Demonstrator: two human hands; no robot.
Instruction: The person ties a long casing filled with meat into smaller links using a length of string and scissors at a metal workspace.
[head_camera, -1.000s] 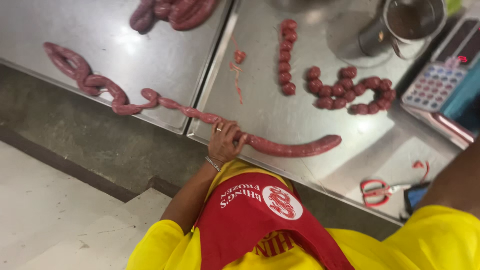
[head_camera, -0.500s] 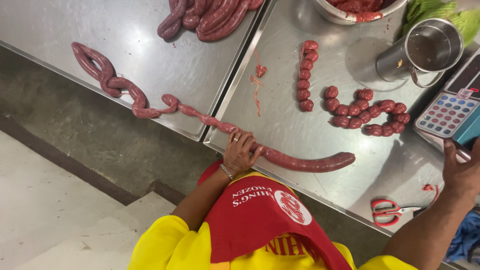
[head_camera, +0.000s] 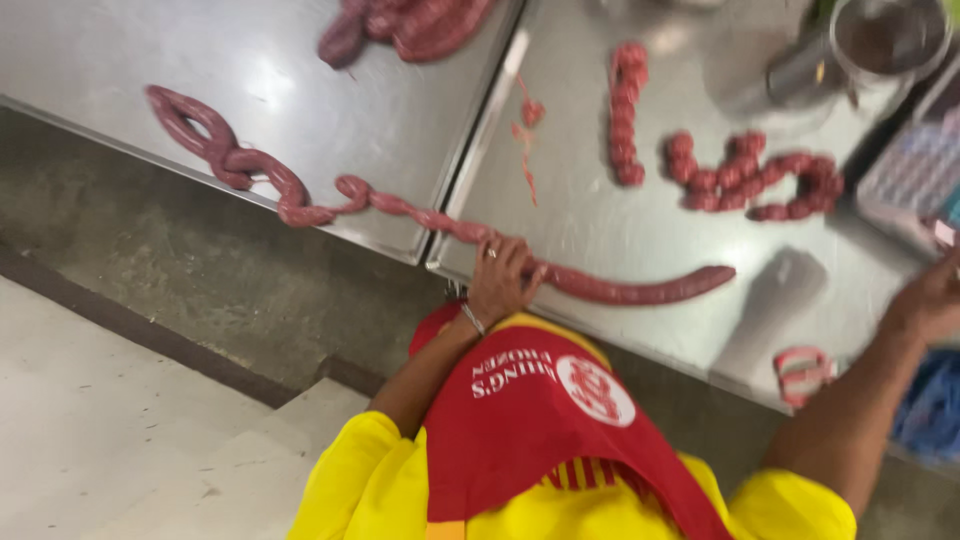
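Head view was pretty blurry, so some of this was hard to pin down. One long red sausage rope (head_camera: 620, 288) was laid across the steel table (head_camera: 620, 220), twisted into links on its left stretch, which ran over the seam onto a second steel surface (head_camera: 120, 50). The left hand (head_camera: 500, 280) was curled down over that rope roughly at its middle, fingers closed on it, with a ring and a bracelet seen on it. The right hand (head_camera: 930, 300) was caught at the frame's right edge near a scale with a keypad (head_camera: 915, 175); whether it was open or gripping anything couldn't be told.

Counted otherwise: one straight string of small links (head_camera: 626, 110), one curled string of small links (head_camera: 760, 175), one heap of sausage (head_camera: 410, 25) cut off at the top, one metal cup (head_camera: 870, 45), one pair of red-handled scissors (head_camera: 803, 372), and a couple of loose casing scraps (head_camera: 527, 120). A red apron (head_camera: 540, 420) over a yellow shirt (head_camera: 370, 480) filled the bottom.
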